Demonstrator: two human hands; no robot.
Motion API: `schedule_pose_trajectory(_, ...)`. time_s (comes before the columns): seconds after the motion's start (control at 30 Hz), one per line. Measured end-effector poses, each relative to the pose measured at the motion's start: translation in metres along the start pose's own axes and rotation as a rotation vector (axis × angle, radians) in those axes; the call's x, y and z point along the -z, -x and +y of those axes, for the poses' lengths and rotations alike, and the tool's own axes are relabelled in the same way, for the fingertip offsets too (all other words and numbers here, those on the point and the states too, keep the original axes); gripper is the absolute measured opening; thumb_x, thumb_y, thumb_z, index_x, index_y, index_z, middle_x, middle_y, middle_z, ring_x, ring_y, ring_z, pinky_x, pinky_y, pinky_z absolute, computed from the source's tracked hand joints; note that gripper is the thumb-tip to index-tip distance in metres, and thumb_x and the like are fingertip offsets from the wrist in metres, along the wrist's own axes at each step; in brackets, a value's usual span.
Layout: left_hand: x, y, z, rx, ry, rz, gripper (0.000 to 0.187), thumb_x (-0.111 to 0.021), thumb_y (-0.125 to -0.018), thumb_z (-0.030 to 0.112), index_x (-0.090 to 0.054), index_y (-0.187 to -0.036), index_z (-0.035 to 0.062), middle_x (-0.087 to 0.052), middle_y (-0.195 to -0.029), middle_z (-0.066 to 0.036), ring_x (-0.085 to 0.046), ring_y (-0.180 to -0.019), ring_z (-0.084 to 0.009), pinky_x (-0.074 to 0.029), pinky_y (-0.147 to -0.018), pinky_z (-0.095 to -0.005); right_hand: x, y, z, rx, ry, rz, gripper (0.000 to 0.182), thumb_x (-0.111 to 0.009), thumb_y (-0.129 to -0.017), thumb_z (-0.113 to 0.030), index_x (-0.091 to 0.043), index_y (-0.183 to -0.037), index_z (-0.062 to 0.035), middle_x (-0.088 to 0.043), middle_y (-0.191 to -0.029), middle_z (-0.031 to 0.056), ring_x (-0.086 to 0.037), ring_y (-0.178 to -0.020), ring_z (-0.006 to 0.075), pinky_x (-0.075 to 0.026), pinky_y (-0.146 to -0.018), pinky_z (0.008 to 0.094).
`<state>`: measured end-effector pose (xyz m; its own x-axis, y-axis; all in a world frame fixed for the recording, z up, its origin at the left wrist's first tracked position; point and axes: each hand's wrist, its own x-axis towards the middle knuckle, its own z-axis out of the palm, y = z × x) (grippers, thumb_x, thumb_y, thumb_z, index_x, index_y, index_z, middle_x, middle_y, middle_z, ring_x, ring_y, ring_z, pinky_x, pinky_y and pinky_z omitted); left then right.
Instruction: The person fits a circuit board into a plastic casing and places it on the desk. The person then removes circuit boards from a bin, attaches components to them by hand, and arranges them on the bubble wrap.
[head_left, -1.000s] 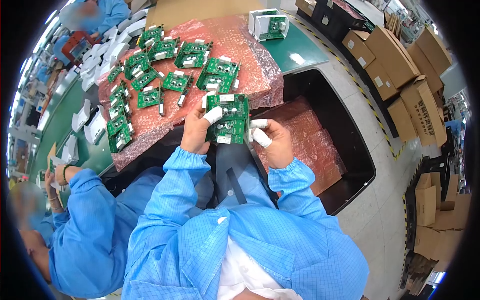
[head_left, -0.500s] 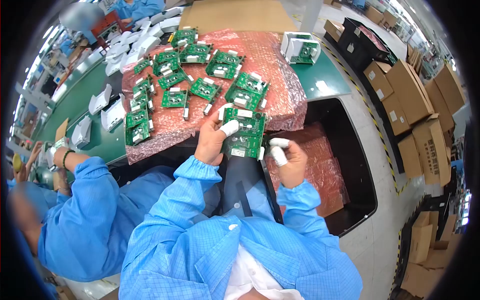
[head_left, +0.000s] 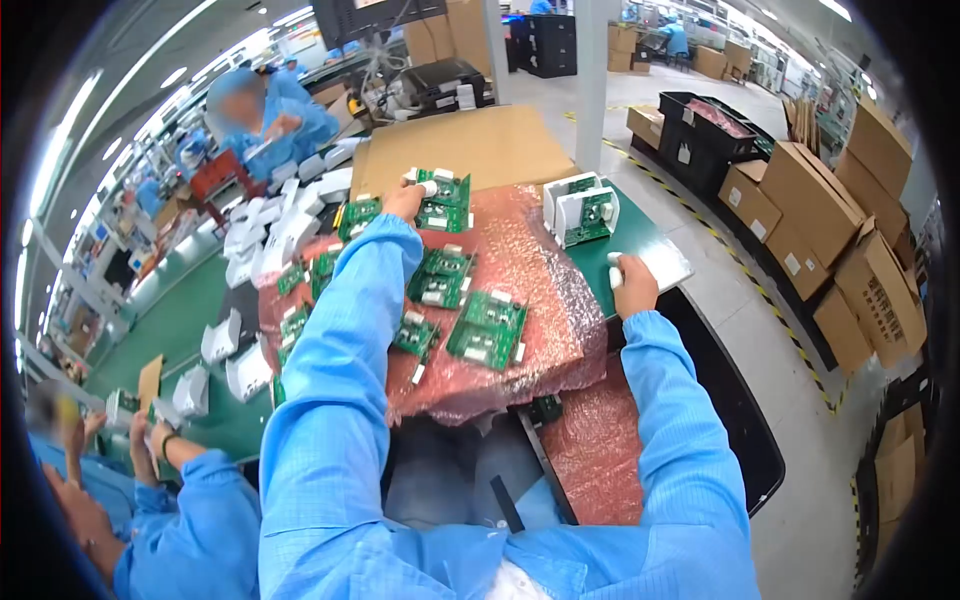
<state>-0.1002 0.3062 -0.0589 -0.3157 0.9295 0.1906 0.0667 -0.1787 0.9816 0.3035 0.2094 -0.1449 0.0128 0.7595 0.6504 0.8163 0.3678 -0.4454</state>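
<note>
My left hand (head_left: 405, 202) reaches to the far side of the pink bubble wrap (head_left: 545, 345) and grips a green circuit board (head_left: 445, 203) by its left edge. White covers sit on its fingertips. Several more boards, such as a large one (head_left: 488, 328), lie on the wrap nearer to me. My right hand (head_left: 634, 285) is at the green table's right part, with white-covered fingertips close together; what they hold, if anything, is too small to tell. Beyond it, boards with white housings (head_left: 583, 210) stand upright.
White plastic housings (head_left: 285, 225) are heaped at the left. Brown cardboard (head_left: 465, 150) lies at the back. Below my right arm is a black bin (head_left: 735, 425) with pink wrap and a board inside. A co-worker's hands (head_left: 160, 437) are at the lower left.
The view has tilted up. My left hand has moved from in front of me to the far side of the wrap. My right hand has moved forward and right, onto the table.
</note>
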Motion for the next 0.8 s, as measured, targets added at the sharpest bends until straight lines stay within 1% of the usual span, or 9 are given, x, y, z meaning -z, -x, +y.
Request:
schedule_pose_trajectory(0.07,-0.015,-0.012,-0.002,0.08,-0.051,-0.032,0.027,-0.06,-0.07,0.003,-0.061,-0.097,-0.0019,-0.063,-0.093,-0.014,-0.061,-0.085,-0.0242,-0.048,-0.076,-0.0337,0.003,-0.002,-0.004,-0.025,-0.018,0.022,0.019,-0.056,-0.075,-0.004,-0.062,-0.092,-0.0104,-0.058,-0.084,0.0101,-0.056,-0.082,0.0308,-0.046,-0.069,0.0408)
schedule_pose_trajectory(0.2,-0.006,-0.041,-0.03,-0.166,-1.074,0.136,0.037,-0.063,-0.073,0.017,-0.06,-0.107,0.0022,-0.062,-0.105,-0.019,-0.058,-0.099,-0.0335,-0.045,-0.085,-0.0398,0.005,-0.001,-0.008,-0.056,-0.037,0.017,0.017,-0.059,-0.075,-0.006,-0.063,-0.09,-0.01,-0.058,-0.081,0.0093,-0.057,-0.08,0.03,-0.046,-0.067,0.0396)
schedule_pose_trajectory(0.27,-0.02,0.017,0.055,-0.171,-1.313,-0.072,0.042,-0.064,-0.075,0.023,-0.057,-0.111,0.0023,-0.058,-0.112,-0.021,-0.053,-0.107,-0.0353,-0.042,-0.089,-0.0409,0.005,-0.001,-0.007,-0.063,-0.05,0.012,0.017,-0.059,-0.074,-0.005,-0.063,-0.09,-0.0098,-0.058,-0.081,0.0093,-0.057,-0.08,0.0299,-0.046,-0.068,0.0394)
schedule_pose_trajectory(0.33,-0.012,0.001,0.041,-0.347,-1.328,0.06,0.04,-0.066,-0.075,0.025,-0.06,-0.108,0.003,-0.059,-0.11,-0.02,-0.053,-0.107,-0.0333,-0.042,-0.089,-0.041,0.004,-0.001,-0.006,-0.051,-0.071,0.033,0.017,-0.058,-0.074,-0.005,-0.063,-0.09,-0.0096,-0.059,-0.082,0.0095,-0.057,-0.081,0.0301,-0.046,-0.068,0.0397)
schedule_pose_trajectory(0.43,-0.043,0.067,0.105,-0.458,-1.209,-0.165,0.035,-0.067,-0.075,0.021,-0.062,-0.104,0.0024,-0.062,-0.1,-0.02,-0.059,-0.097,-0.0324,-0.046,-0.084,-0.0398,-0.001,0.002,-0.001,-0.054,-0.094,0.074,0.017,-0.058,-0.074,-0.006,-0.063,-0.09,-0.0093,-0.059,-0.083,0.0094,-0.057,-0.08,0.031,-0.046,-0.069,0.0403)
schedule_pose_trajectory(0.5,-0.072,0.136,0.134,-0.456,-0.79,-0.558,0.033,-0.067,-0.074,0.015,-0.061,-0.104,0.0032,-0.064,-0.093,-0.018,-0.062,-0.088,-0.0313,-0.048,-0.078,-0.0359,-0.006,-0.001,0.007,-0.107,-0.087,0.099,0.018,-0.059,-0.075,-0.007,-0.063,-0.091,-0.0086,-0.061,-0.084,0.0099,-0.059,-0.079,0.0306,-0.047,-0.07,0.039)
schedule_pose_trajectory(0.6,-0.114,0.273,0.191,-1.298,-0.815,-0.803,0.03,-0.062,-0.065,0.006,-0.06,-0.095,0.0065,-0.062,-0.091,-0.009,-0.059,-0.084,-0.0259,-0.05,-0.065,-0.0357,-0.012,-0.013,0.029,-0.292,-0.506,0.065,0.022,-0.06,-0.076,-0.005,-0.064,-0.097,-0.0072,-0.066,-0.088,0.0123,-0.064,-0.078,0.024,-0.049,-0.072,0.0338)
schedule_pose_trajectory(0.63,-0.124,0.325,0.219,-1.267,-1.019,-0.96,0.029,-0.061,-0.06,0.013,-0.06,-0.089,0.0086,-0.057,-0.076,-0.006,-0.057,-0.074,-0.0245,-0.048,-0.06,-0.0358,-0.012,-0.02,0.036,-0.302,-0.451,0.063,0.024,-0.061,-0.075,-0.005,-0.064,-0.099,-0.0068,-0.066,-0.089,0.0129,-0.064,-0.078,0.0215,-0.048,-0.072,0.032)
schedule_pose_trajectory(0.8,-0.108,0.445,0.245,-1.423,-0.957,-1.289,0.028,-0.06,-0.061,0.012,-0.062,-0.09,0.0093,-0.057,-0.072,-0.006,-0.057,-0.069,-0.0252,-0.047,-0.057,-0.0363,-0.014,-0.021,0.033,-0.281,-0.261,0.103,0.022,-0.062,-0.075,-0.01,-0.064,-0.098,-0.0101,-0.066,-0.088,0.0111,-0.063,-0.081,0.026,-0.049,-0.072,0.0358)
